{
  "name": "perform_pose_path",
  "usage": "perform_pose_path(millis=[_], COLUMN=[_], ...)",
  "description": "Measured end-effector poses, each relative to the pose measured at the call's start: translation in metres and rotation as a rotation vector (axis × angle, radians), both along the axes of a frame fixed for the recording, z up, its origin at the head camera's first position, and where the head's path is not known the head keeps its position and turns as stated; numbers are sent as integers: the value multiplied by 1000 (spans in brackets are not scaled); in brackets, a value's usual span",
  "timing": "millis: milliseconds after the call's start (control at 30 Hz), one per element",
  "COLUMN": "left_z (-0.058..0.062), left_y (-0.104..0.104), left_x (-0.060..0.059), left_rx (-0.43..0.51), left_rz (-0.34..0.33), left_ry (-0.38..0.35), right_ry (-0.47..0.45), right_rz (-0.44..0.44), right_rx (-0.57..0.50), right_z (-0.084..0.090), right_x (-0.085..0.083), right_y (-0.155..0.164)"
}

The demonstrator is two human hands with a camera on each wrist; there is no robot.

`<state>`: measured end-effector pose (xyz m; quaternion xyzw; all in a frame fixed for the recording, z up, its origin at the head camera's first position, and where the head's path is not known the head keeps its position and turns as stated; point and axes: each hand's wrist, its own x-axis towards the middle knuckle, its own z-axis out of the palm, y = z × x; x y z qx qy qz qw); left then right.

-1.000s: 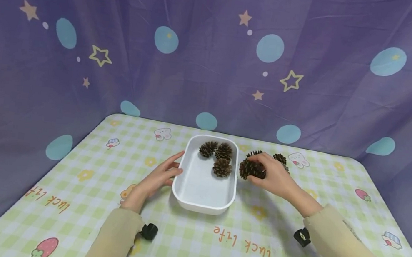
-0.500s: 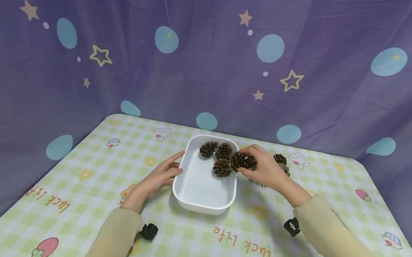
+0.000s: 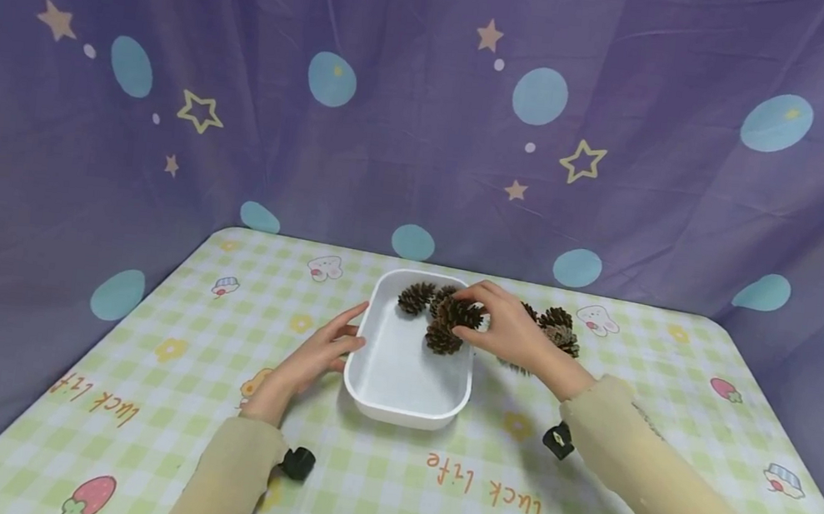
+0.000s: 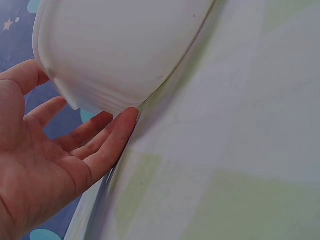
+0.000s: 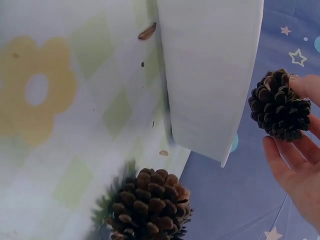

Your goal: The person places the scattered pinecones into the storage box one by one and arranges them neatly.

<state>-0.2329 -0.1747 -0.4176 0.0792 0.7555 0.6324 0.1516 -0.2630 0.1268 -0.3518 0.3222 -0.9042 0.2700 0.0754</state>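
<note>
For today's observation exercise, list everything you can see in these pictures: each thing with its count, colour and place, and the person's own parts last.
White tray: one, white, middle of the table.
Pine cones in the tray: three visible, brown, at its far end.
Held pine cone: one, brown, above the tray's far right corner.
Pine cones on the table: at least two, brown, right of the tray; others may be hidden by the hand.
Tablecloth: one, green and white check with cartoon prints.
Backdrop: one, purple with stars and blue dots, behind the table.
Left hand: rests against the tray's left wall, fingers straight.
Right hand: pinches the held pine cone.
Sleeves: two, beige.
</note>
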Motion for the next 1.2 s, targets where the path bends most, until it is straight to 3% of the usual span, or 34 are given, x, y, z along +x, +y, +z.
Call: perform_pose_path(millis=[767, 1200], left_z=[-2, -3], left_y=[-1, 0], left_x=[0, -2], left_rx=[21, 17], left_rz=[-4, 8], left_ry=[5, -4], right_ry=[26, 30], right_rz=[110, 132], right_rx=[13, 92], right_z=[-1, -9], right_x=[-18, -32], right_y=[-41, -60])
